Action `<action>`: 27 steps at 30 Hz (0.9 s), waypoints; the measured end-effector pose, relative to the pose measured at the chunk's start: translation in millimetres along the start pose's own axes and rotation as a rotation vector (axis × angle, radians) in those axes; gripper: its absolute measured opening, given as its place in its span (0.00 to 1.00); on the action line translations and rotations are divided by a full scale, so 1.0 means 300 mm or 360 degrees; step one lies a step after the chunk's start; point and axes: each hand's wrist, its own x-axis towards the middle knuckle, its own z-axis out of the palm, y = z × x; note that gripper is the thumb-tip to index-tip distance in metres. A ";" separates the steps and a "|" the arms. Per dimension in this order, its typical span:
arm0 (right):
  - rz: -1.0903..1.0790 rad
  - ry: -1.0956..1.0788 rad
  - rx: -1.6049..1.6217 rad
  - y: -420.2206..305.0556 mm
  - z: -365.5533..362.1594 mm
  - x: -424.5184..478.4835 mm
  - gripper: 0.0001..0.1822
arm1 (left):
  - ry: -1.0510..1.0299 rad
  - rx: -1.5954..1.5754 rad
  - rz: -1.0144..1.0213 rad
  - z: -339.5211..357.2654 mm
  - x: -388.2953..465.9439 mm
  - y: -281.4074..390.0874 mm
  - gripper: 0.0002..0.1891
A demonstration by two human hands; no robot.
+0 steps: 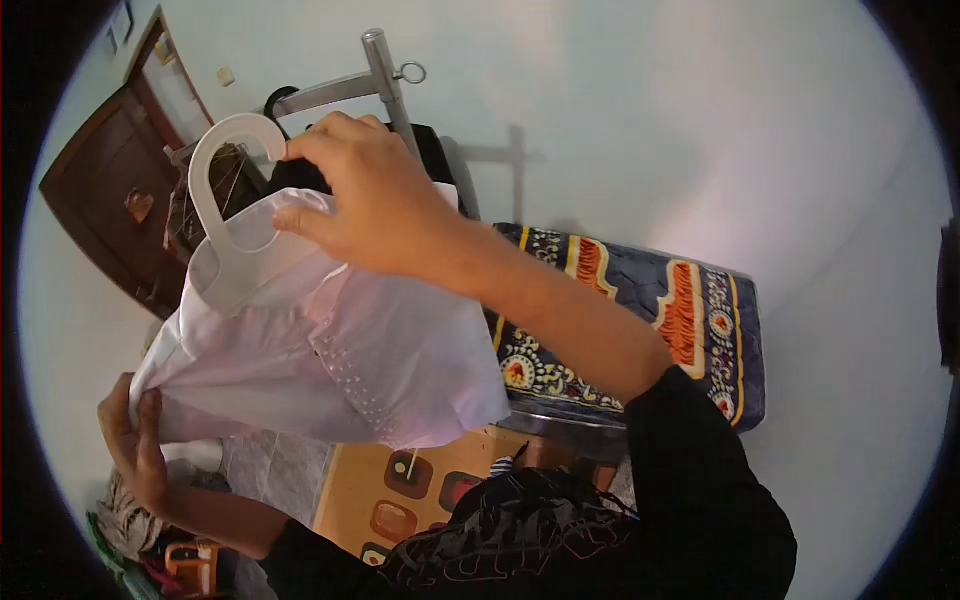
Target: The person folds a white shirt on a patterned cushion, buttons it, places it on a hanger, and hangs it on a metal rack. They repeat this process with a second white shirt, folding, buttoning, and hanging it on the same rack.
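A white shirt [262, 367] with small beads along its front hangs on a white plastic hanger [201, 180], spread between my hands. My left hand [135, 442] pinches the shirt's shoulder edge at the lower left. Up by the collar is my right hand [375, 191], its fingertips close to the tip of the hanger's hook and its thumb at the collar cloth. Whether the right hand grips the cloth or the hanger, I cannot tell. The hanger's lower part shows faintly through the fabric near the neck opening.
A metal rack [382, 67] with dark items on it stands behind the shirt. To the right lies a padded board with a patterned blue and orange cover [682, 322]. A patterned yellow mat [352, 480] covers part of the grey tiled floor. A brown door [112, 187] stands at upper left.
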 end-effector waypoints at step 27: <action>0.0582 0.0222 0.0279 0.294 0.502 -0.044 0.15 | -0.0011 -0.0373 -0.0432 0.835 -0.269 0.129 0.14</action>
